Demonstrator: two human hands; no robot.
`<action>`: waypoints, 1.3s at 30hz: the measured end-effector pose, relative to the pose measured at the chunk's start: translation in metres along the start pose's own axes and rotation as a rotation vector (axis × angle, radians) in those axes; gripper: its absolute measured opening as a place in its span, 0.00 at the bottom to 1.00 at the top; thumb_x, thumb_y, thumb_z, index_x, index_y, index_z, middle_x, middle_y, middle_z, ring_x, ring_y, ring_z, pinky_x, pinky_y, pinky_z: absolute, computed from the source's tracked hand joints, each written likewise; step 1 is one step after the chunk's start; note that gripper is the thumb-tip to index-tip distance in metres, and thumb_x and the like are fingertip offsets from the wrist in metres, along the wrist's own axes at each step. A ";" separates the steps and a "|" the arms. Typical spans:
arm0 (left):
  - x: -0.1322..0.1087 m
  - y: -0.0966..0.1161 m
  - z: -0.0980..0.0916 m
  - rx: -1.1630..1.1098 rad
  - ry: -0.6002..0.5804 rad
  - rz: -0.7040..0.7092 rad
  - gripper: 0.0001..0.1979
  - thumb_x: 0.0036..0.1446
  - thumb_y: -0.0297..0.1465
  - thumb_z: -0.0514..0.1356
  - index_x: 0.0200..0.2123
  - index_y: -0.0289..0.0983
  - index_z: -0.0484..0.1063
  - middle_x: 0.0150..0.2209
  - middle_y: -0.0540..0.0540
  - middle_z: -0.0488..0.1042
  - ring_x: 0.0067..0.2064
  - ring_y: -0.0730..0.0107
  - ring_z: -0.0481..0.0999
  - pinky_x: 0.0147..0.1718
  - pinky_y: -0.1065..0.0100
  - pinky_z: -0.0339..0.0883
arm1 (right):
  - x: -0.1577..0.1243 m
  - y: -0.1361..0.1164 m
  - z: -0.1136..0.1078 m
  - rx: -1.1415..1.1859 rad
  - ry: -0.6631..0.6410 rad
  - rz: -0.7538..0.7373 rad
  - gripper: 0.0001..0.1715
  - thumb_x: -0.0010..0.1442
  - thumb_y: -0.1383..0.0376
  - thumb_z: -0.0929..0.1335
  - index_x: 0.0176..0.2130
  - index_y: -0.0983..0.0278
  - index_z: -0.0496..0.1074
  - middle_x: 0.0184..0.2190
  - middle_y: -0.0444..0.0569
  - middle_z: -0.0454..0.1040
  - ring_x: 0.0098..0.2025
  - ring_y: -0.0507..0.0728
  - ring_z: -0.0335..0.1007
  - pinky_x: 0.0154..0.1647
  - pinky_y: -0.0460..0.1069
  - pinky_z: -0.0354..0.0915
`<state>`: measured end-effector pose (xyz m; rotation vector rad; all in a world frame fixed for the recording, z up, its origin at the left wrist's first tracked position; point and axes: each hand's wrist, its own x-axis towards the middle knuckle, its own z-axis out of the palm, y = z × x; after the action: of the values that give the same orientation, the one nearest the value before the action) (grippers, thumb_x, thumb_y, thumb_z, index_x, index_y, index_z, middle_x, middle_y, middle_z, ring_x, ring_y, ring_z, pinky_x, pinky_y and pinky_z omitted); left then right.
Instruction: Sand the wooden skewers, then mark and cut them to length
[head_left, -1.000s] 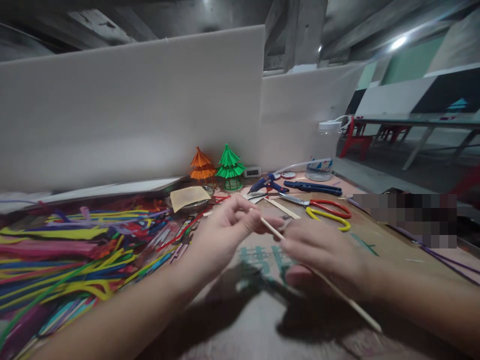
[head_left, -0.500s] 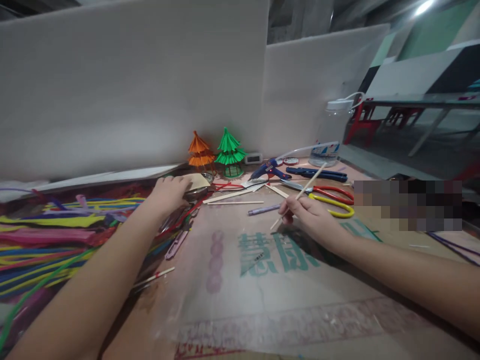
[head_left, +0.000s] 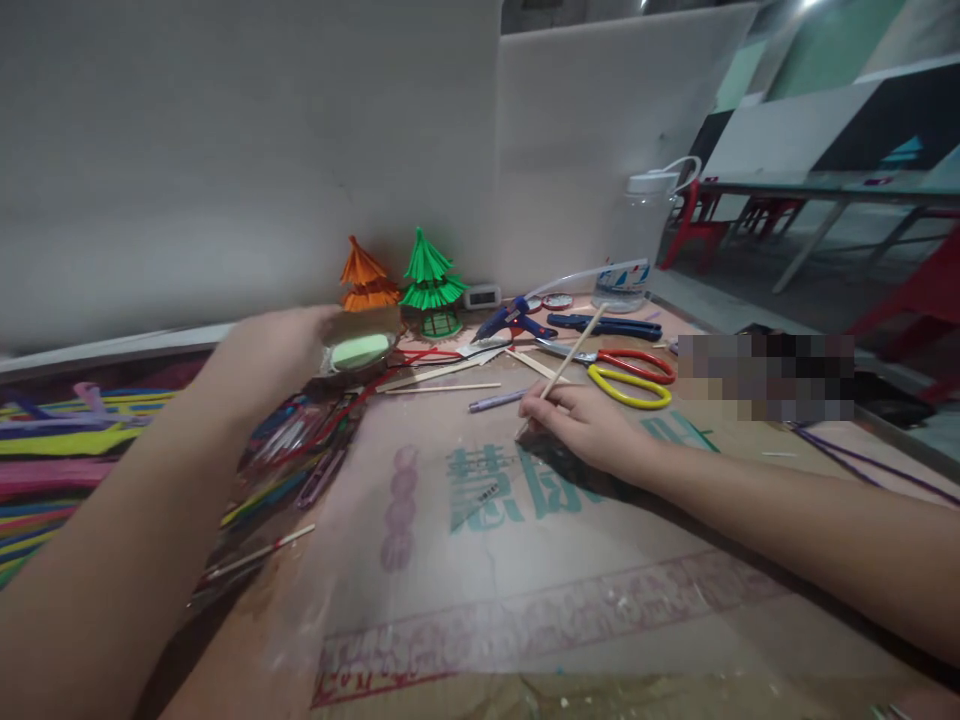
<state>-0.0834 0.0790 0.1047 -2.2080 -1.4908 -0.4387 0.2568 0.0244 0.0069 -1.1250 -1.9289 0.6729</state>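
My left hand [head_left: 281, 345], blurred, is at the side of a small clear container [head_left: 358, 368] with a pale green oval block [head_left: 360, 350] in it. A thin tan flat piece [head_left: 367, 322] stands tilted at the container's back, its edge seemingly pinched by this hand; the fingertips are hard to make out. My right hand [head_left: 566, 415] is closed round a thin wooden stick [head_left: 574, 350], held slanting with its lower end near the printed plastic sheet [head_left: 450, 600]. Just beyond that hand are a purple marker [head_left: 495, 401] and scissors [head_left: 630, 385] with red and yellow handles.
An orange paper tree [head_left: 367, 275] and a green one [head_left: 433, 275] stand at the back. A blue glue gun [head_left: 510, 318], a dark blue tool [head_left: 604, 326] and a water bottle [head_left: 626, 240] are to their right. Colourful pipe cleaners [head_left: 67, 440] fill the left side.
My left hand has moved back and up, and the tan flat piece has tilted off the container, baring the green block. The view has shifted a little; my right hand still holds the stick.
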 end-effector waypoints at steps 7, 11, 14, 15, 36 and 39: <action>-0.063 0.129 -0.032 -0.187 0.248 0.574 0.25 0.69 0.26 0.48 0.67 0.36 0.65 0.65 0.43 0.72 0.65 0.59 0.71 0.65 0.55 0.64 | 0.030 -0.005 -0.065 0.237 0.524 -0.066 0.20 0.68 0.48 0.68 0.32 0.60 0.71 0.25 0.43 0.69 0.26 0.52 0.66 0.30 0.49 0.64; -0.091 0.170 0.011 -0.211 0.125 0.761 0.19 0.68 0.27 0.52 0.57 0.30 0.73 0.58 0.40 0.79 0.57 0.55 0.76 0.59 0.54 0.67 | 0.027 -0.012 -0.079 0.218 0.498 -0.105 0.23 0.67 0.44 0.68 0.31 0.59 0.69 0.23 0.42 0.68 0.25 0.52 0.66 0.29 0.49 0.64; -0.095 0.176 0.033 -0.258 -0.053 0.749 0.15 0.67 0.29 0.57 0.54 0.33 0.75 0.53 0.41 0.80 0.51 0.55 0.77 0.56 0.53 0.68 | 0.000 -0.017 -0.064 0.023 0.182 -0.088 0.25 0.69 0.46 0.66 0.29 0.60 0.69 0.21 0.43 0.68 0.24 0.52 0.65 0.27 0.48 0.61; -0.094 0.175 0.035 -0.285 -0.089 0.742 0.15 0.68 0.31 0.57 0.54 0.34 0.74 0.51 0.41 0.80 0.50 0.55 0.77 0.56 0.52 0.68 | -0.012 -0.018 -0.057 -0.052 0.052 -0.080 0.25 0.70 0.48 0.65 0.28 0.61 0.69 0.22 0.44 0.70 0.25 0.52 0.66 0.28 0.48 0.62; -0.088 0.176 0.033 -0.425 -0.184 0.765 0.17 0.72 0.35 0.49 0.49 0.36 0.76 0.43 0.41 0.75 0.46 0.52 0.73 0.50 0.48 0.70 | -0.057 -0.010 -0.029 -0.317 -0.276 -0.296 0.17 0.73 0.60 0.61 0.34 0.62 0.71 0.27 0.49 0.78 0.29 0.54 0.72 0.33 0.48 0.61; -0.089 0.176 0.033 -0.414 -0.167 0.776 0.16 0.72 0.34 0.50 0.50 0.36 0.76 0.43 0.41 0.75 0.46 0.52 0.73 0.52 0.47 0.69 | -0.057 -0.010 -0.028 -0.298 -0.297 -0.270 0.17 0.73 0.60 0.61 0.34 0.62 0.71 0.28 0.48 0.78 0.29 0.54 0.72 0.33 0.48 0.61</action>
<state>0.0475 -0.0311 0.0018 -2.9717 -0.5239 -0.3160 0.2926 -0.0293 0.0095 -0.9499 -2.4439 0.4311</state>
